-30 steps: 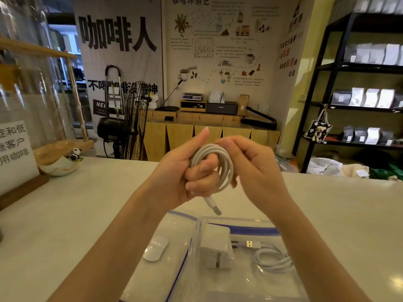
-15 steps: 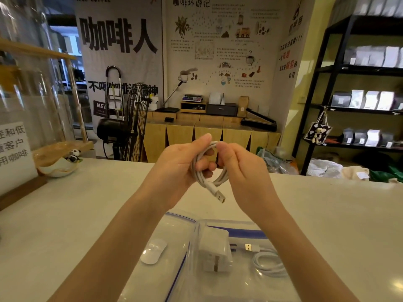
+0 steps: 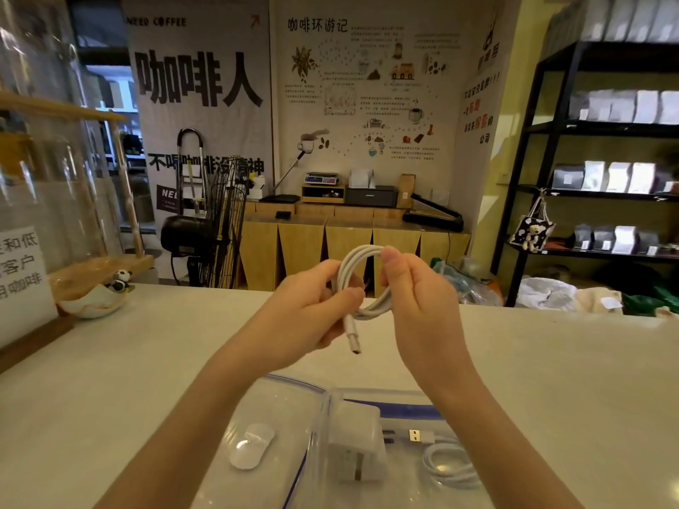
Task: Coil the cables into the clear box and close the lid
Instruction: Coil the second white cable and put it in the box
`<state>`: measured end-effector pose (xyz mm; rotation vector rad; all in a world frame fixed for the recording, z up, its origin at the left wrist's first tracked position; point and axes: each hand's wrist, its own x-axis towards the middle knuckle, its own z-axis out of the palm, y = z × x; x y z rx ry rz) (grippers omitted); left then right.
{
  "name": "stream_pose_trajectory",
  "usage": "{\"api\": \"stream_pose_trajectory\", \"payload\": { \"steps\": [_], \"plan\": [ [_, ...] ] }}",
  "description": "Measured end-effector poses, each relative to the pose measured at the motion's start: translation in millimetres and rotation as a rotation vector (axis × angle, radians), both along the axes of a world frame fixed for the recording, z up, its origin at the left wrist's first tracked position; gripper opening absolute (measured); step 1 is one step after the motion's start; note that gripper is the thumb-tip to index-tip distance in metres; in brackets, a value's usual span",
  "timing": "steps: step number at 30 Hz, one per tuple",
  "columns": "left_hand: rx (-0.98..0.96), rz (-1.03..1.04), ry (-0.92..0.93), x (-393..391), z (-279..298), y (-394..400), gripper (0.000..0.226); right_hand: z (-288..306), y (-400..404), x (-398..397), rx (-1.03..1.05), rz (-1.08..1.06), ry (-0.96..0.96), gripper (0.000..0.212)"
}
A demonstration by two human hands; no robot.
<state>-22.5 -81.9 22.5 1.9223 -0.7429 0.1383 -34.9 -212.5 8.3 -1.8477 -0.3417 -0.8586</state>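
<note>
I hold a white cable (image 3: 354, 273) wound into a small loop above the counter, its plug end hanging down. My left hand (image 3: 308, 306) pinches the loop's lower left side and my right hand (image 3: 411, 292) pinches its top and right side. Below my arms stands the clear box (image 3: 323, 427) with a blue-edged rim. Inside it lie a white charger block (image 3: 358, 442) and a second coiled white cable (image 3: 446, 461) with a USB plug. The clear lid (image 3: 279, 402) lies to the box's left.
A white mouse (image 3: 252, 450) rests on or under the lid at the left. A bowl with a panda figure (image 3: 99, 299) and a sign stand at the counter's far left. Black shelves fill the right background beyond the pale counter (image 3: 551, 361).
The loop has turned more upright between my hands, and the plug end now hangs straight down. My right hand's fingers moved to the top of the coil.
</note>
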Motion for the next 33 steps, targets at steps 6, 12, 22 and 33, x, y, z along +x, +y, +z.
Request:
{"api": "stream_pose_trajectory", "payload": {
  "steps": [6, 12, 22, 33],
  "plan": [
    [0.008, -0.116, 0.140, 7.5, 5.3, 13.8, 0.011, -2.4, 4.3, 0.2, 0.058, 0.068, 0.046, 0.035],
    [-0.195, -0.110, 0.159, 6.1, 2.2, 3.4, 0.029, 7.6, -12.0, 3.5, 0.012, 0.153, 0.200, 0.041],
    [0.334, 0.304, -0.101, 4.0, -13.5, -14.6, 0.022, 22.7, -27.8, -12.3, -0.352, -0.128, 0.083, 0.015],
    [0.357, 0.261, -0.036, 2.3, -8.5, -10.3, 0.027, 31.2, -18.5, -23.7, 0.122, 0.635, 0.429, 0.024]
  ]
}}
